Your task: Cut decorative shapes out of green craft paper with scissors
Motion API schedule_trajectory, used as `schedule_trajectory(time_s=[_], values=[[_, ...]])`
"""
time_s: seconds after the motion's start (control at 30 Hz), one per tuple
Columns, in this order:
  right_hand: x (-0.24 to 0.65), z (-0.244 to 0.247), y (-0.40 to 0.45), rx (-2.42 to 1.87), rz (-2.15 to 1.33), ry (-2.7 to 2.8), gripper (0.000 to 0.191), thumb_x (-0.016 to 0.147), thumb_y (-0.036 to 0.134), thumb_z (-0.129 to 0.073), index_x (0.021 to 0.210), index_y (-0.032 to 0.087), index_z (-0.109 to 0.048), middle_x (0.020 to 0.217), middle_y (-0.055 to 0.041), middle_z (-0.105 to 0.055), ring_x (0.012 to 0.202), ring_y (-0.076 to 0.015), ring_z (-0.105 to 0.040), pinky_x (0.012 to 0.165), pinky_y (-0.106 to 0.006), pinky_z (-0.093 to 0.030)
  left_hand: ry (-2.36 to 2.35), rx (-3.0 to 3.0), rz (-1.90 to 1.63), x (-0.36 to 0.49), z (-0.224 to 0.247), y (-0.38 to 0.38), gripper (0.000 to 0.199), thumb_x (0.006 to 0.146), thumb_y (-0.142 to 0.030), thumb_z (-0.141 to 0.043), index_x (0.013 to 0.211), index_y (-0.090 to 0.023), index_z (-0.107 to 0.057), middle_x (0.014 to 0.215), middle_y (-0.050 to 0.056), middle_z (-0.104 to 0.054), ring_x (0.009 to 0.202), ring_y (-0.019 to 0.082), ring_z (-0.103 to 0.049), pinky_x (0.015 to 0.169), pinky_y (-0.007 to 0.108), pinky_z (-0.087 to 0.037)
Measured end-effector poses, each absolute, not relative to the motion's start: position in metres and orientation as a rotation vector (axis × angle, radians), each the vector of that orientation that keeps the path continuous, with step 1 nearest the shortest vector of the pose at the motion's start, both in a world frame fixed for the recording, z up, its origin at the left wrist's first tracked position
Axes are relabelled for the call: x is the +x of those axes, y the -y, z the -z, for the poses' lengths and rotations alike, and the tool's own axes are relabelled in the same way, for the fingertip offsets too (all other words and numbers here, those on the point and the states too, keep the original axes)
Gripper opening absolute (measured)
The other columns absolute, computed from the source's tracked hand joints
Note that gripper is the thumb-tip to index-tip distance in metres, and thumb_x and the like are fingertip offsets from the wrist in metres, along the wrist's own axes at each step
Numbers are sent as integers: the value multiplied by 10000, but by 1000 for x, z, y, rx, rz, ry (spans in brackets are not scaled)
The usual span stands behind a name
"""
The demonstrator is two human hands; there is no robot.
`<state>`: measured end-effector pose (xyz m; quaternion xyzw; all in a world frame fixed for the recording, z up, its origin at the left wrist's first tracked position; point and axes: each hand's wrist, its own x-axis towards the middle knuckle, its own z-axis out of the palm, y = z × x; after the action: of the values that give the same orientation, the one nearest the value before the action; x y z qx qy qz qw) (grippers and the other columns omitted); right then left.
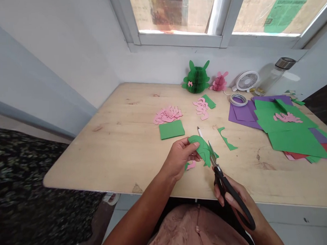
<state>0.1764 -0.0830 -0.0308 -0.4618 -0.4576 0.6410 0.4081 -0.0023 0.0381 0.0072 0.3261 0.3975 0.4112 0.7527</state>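
My left hand (179, 158) pinches a curved piece of green paper (202, 149) by its edge. My right hand (230, 196) grips black-handled scissors (224, 186), whose metal blades (213, 153) reach into the green paper from below. A white-barrelled pen or pencil (199, 132) lies just beyond the paper, partly hidden by it. A small pink paper cutout (191, 165) lies under my left hand. A jagged green paper scrap (226, 139) rests to the right of the blades.
The pale wooden table (121, 149) holds pink cutouts (168, 114), a green paper square (171, 129), stacked green and purple paper sheets (287, 127), a tape roll (238, 100), honeycomb paper figures (196, 77), a small white fan (247, 81) and a glass bottle (274, 75). Walls and a window border its far sides.
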Motion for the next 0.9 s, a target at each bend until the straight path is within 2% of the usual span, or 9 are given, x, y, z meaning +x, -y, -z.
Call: schedule_trajectory(time_s=[0.07, 0.13, 0.27, 0.53, 0.67, 0.8, 0.9], values=[[177, 29, 82, -1157, -1631, 1169, 415, 824, 562, -553, 1059, 222, -588, 747, -10, -501, 614, -152, -375, 560, -274, -289, -852, 743, -877, -6, -7, -40, 218, 644, -316, -739, 698, -131, -637, 629, 28, -644, 512, 103, -556, 554, 241, -464], [179, 28, 82, -1146, -1675, 1187, 421, 816, 572, -554, 1038, 216, -592, 739, -12, -507, 599, -149, -372, 548, -273, -286, -843, 786, -857, -10, -7, -43, 218, 659, -319, -729, 720, -126, -648, 642, 32, -641, 530, 109, -558, 555, 241, -463], [187, 30, 88, -1143, -1746, 1230, 579, 791, 595, -565, 1227, 214, -527, 753, -23, -532, 583, -148, -363, 524, -268, -271, -884, 898, -875, -21, -8, -53, 185, 674, -298, -716, 727, -131, -656, 650, 25, -635, 541, 109, -551, 568, 242, -460], [217, 40, 104, -1165, -1825, 1332, 715, 764, 594, -604, 1378, 257, -459, 774, -49, -574, 598, -169, -419, 528, -285, -299, -888, 995, -818, -36, -15, -65, 170, 665, -275, -713, 768, -147, -672, 765, 76, -693, 648, 169, -619, 614, 273, -457], [211, 26, 96, -1232, -1710, 1232, 654, 787, 570, -601, 1359, 278, -476, 778, -36, -564, 616, -164, -409, 556, -289, -303, -839, 972, -752, -35, -17, -64, 157, 633, -243, -730, 739, -149, -660, 698, 45, -653, 570, 128, -564, 553, 241, -419], [197, 12, 82, -1278, -1656, 1145, 525, 822, 538, -579, 1264, 257, -547, 770, -23, -535, 597, -151, -401, 553, -284, -317, -862, 954, -720, -32, -17, -63, 151, 623, -250, -739, 681, -153, -639, 632, 13, -596, 524, 101, -513, 512, 227, -380], [191, 8, 75, -1300, -1630, 1075, 547, 812, 532, -597, 1268, 234, -537, 766, -21, -535, 589, -149, -402, 547, -280, -326, -848, 995, -655, -32, -19, -62, 159, 631, -261, -735, 620, -152, -621, 558, -6, -547, 476, 87, -470, 474, 223, -344]])
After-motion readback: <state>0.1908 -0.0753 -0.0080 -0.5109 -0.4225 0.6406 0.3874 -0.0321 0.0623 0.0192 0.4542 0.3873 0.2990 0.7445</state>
